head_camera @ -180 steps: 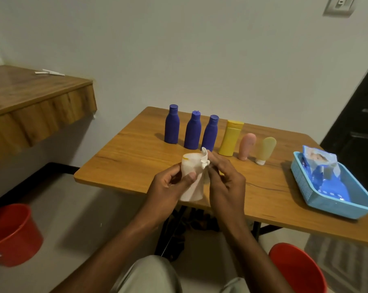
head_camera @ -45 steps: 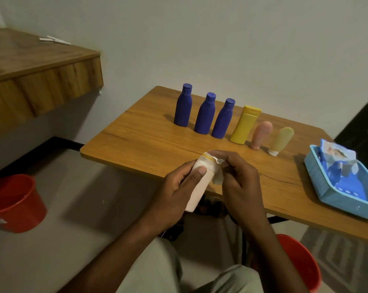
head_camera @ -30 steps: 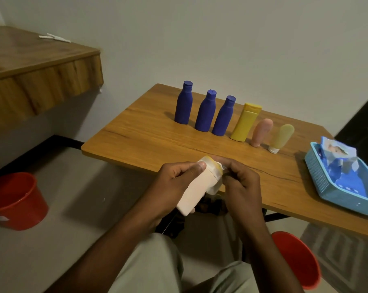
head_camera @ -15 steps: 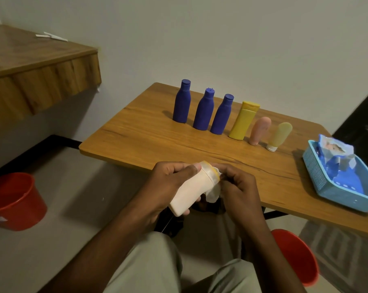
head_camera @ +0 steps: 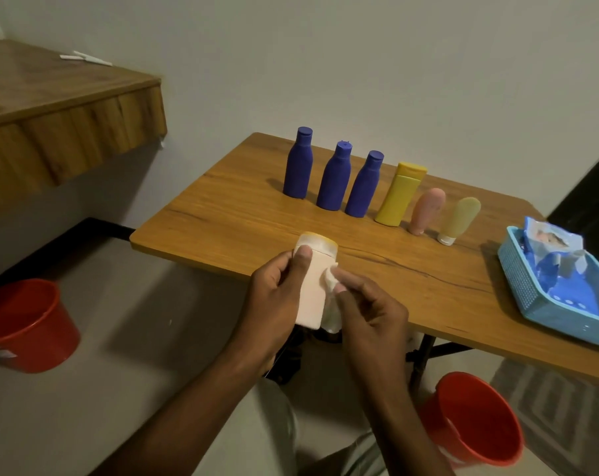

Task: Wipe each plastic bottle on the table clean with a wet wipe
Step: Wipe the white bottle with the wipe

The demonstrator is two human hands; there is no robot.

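My left hand (head_camera: 274, 297) grips a cream bottle with a yellow cap (head_camera: 313, 280), held upright at the near edge of the wooden table (head_camera: 229, 218). My right hand (head_camera: 370, 310) pinches a white wet wipe (head_camera: 330, 305) against the bottle's right side. Standing in a row at the back of the table are three blue bottles (head_camera: 334, 182), a yellow bottle (head_camera: 399, 194), a pink tube (head_camera: 425, 209) and a pale yellow tube (head_camera: 459, 218).
A blue basket (head_camera: 545, 297) holding a wet wipe pack (head_camera: 552, 249) sits at the table's right end. Two red buckets are on the floor, one on the left (head_camera: 23, 324) and one under the table at the right (head_camera: 476, 431). A wooden shelf (head_camera: 50, 108) juts out on the left.
The cream bottle has swung from tilted, cap pointing right, to upright. My right hand with the wipe has shifted from the cap down to the bottle's side.
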